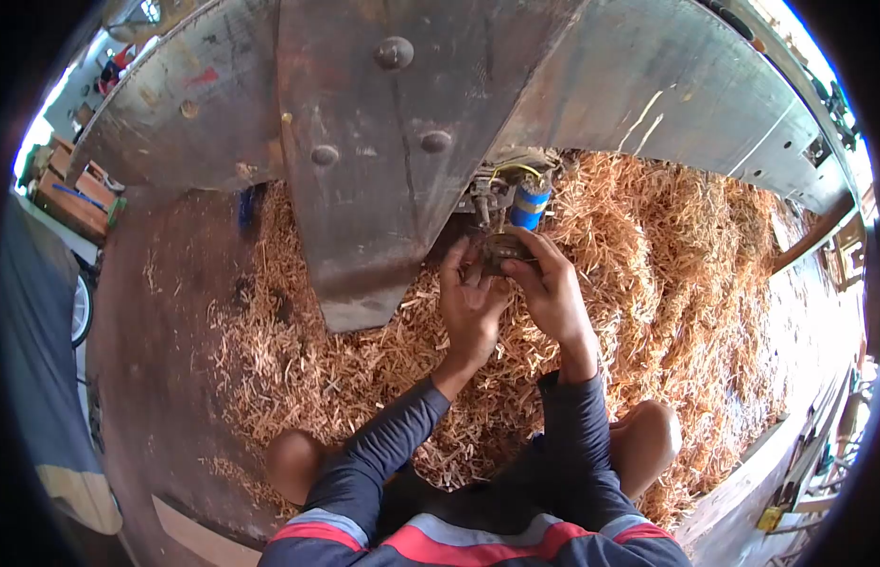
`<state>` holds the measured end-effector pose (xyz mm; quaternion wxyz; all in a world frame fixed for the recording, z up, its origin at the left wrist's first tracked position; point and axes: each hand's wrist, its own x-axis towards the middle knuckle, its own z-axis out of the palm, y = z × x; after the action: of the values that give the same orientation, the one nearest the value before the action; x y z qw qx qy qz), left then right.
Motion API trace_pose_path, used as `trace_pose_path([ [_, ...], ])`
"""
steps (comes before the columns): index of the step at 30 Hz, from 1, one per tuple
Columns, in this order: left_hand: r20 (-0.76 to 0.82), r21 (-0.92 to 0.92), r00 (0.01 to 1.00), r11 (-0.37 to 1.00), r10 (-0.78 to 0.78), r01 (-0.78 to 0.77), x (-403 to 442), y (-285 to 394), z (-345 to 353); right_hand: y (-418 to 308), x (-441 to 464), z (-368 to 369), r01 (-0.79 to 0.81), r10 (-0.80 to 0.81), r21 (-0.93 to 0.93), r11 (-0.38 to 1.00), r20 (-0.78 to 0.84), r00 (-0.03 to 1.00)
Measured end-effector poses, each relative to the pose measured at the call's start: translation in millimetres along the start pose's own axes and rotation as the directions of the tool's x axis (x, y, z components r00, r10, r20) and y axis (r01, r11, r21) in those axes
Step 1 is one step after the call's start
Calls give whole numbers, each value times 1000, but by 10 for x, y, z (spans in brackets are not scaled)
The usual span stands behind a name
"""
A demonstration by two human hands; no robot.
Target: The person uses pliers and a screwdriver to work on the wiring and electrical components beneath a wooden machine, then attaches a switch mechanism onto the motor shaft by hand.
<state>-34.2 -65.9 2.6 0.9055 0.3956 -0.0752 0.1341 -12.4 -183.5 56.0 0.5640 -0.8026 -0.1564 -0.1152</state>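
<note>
Both hands meet around a dark, rounded, grimy part (502,249) just below the machine's metal housing. My left hand (472,312) supports it from the left, palm partly turned up, with fingers curled at its side. From the right, my right hand (555,295) grips it with thumb and fingers. Its exact kind is unclear, and I cannot tell whether it is loose or still joined to the machine. Right behind it stands a blue cylinder (529,206) with a pale band. A yellow wire (512,169) loops above that, beside greasy metal fittings (484,197).
A large riveted steel housing (364,189) overhangs the hands. Wood shavings (667,302) are heaped over the floor (156,378) around my knees. Wooden boxes (76,198) stand at the far left, near a draped grey cover (38,359).
</note>
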Motion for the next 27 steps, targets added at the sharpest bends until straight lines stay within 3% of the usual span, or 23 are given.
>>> trace_pose_path([
  [3,-71,40,995,996,-74,77,114,-82,-234,173,-20,110,5,-5,-6,1000,36,999],
  [6,-153,125,982,983,-111,131,256,-169,-386,503,-52,312,-194,234,323,926,-89,968],
  [9,-158,266,983,955,-90,130,300,-102,-367,647,-62,473,-135,209,377,917,-163,964],
  [12,-115,474,993,878,-16,69,333,-328,-551,761,-95,560,-118,184,294,948,-208,961],
  [15,-66,558,997,830,34,8,331,-230,-458,793,-95,614,-64,132,247,967,-272,953],
  [17,-74,476,997,879,17,20,366,-233,-453,786,-90,646,-27,102,249,968,-294,950],
  [19,-87,543,996,840,35,18,382,-216,-426,766,-68,659,69,-46,46,997,-384,922],
  [22,-122,446,992,892,-21,74,376,-233,-401,738,-59,687,98,-39,120,988,-418,908],
  [27,-152,394,987,914,-41,99,377,-326,-462,794,-86,709,37,-2,73,997,-432,902],
])
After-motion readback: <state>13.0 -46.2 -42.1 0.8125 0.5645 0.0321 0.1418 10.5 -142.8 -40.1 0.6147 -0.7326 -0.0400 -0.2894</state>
